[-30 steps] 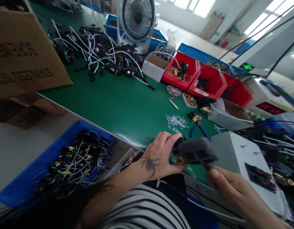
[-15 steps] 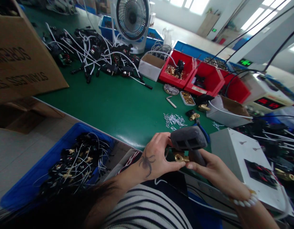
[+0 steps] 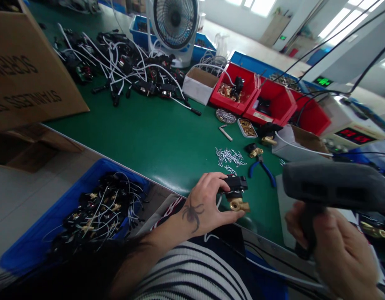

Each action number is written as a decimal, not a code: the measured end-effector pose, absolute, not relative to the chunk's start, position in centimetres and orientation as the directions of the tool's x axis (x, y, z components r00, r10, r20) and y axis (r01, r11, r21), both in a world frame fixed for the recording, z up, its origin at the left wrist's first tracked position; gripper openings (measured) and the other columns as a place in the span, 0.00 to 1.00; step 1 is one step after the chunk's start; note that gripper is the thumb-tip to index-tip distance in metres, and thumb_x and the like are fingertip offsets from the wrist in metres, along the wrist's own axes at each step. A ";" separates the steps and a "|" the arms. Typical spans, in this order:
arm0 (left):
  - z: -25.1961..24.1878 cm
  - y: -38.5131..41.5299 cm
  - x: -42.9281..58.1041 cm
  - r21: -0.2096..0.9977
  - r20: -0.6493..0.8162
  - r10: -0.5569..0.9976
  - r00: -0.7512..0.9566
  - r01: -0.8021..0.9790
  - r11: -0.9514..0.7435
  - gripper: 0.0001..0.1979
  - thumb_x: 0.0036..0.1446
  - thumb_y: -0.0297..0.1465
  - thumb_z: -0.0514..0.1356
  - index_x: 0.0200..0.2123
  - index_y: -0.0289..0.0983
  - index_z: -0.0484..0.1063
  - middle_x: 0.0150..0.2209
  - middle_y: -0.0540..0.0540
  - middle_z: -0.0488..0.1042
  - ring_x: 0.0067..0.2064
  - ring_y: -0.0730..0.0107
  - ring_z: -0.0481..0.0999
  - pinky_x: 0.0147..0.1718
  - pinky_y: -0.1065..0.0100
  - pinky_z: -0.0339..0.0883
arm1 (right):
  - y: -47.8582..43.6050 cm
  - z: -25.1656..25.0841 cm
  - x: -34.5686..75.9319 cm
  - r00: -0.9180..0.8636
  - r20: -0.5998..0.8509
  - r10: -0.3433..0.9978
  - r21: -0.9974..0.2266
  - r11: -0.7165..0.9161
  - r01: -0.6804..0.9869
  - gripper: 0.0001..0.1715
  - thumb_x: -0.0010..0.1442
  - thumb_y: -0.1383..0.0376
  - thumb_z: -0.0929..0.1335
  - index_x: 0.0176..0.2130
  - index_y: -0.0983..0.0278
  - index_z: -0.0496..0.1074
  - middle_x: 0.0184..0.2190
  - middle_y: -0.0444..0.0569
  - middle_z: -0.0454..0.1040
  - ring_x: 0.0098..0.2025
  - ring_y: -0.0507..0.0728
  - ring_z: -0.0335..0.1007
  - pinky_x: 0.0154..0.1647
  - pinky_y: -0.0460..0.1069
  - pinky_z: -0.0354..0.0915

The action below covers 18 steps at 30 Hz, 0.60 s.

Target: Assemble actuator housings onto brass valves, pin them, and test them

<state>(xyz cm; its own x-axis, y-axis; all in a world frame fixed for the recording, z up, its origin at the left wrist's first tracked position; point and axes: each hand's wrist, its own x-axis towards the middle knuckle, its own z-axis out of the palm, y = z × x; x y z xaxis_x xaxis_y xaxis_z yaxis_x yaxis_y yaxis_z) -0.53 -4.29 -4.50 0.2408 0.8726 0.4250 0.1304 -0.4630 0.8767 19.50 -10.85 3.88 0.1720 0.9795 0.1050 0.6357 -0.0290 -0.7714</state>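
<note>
My left hand (image 3: pixel 207 204) pinches a small black and brass valve part (image 3: pixel 236 193) just above the near edge of the green table (image 3: pixel 161 133). My right hand (image 3: pixel 339 250) is wrapped round the grip of a dark grey pistol-shaped power tool (image 3: pixel 333 187), held up at the right, well apart from the part. Blue-handled pliers (image 3: pixel 262 168) and a scatter of small metal clips (image 3: pixel 230 158) lie on the table just beyond my left hand.
A blue crate (image 3: pixel 67 216) of wired black parts sits low at my left. Red bins (image 3: pixel 255 96) with brass fittings, a white fan (image 3: pixel 175 29), a heap of wired parts (image 3: pixel 126 66), a cardboard box (image 3: pixel 26 71) and a white machine (image 3: pixel 351 125) ring the table.
My right hand has pulled the grey tool off the valve part, to the right and toward me. My left hand has kept the part almost in the same place.
</note>
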 end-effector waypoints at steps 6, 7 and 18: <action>-4.9 -4.4 -0.2 0.859 0.448 0.865 0.224 0.158 -0.486 0.21 0.43 0.36 0.71 0.37 0.38 0.65 0.48 0.40 0.71 0.52 0.57 0.71 0.50 0.51 0.69 | -11.7 4.0 19.0 0.029 -0.032 0.999 -0.471 -0.040 0.881 0.31 0.61 0.39 0.59 0.23 0.60 0.64 0.12 0.42 0.61 0.13 0.51 0.55 0.13 0.46 0.51; -4.9 -4.4 -0.1 0.856 0.454 0.863 0.220 0.162 -0.492 0.22 0.43 0.36 0.71 0.37 0.38 0.65 0.48 0.40 0.71 0.52 0.57 0.71 0.50 0.51 0.69 | -11.6 4.2 18.9 0.019 -0.059 0.998 -0.468 -0.045 0.882 0.32 0.61 0.39 0.59 0.23 0.60 0.64 0.12 0.42 0.60 0.13 0.51 0.54 0.12 0.47 0.50; -5.0 -4.2 0.1 0.846 0.469 0.858 0.209 0.171 -0.504 0.22 0.43 0.37 0.70 0.36 0.38 0.63 0.46 0.41 0.72 0.50 0.58 0.72 0.48 0.54 0.69 | -11.1 5.0 19.0 0.018 -0.051 0.999 -0.455 -0.040 0.890 0.35 0.61 0.37 0.56 0.22 0.60 0.64 0.12 0.44 0.61 0.14 0.52 0.54 0.13 0.48 0.51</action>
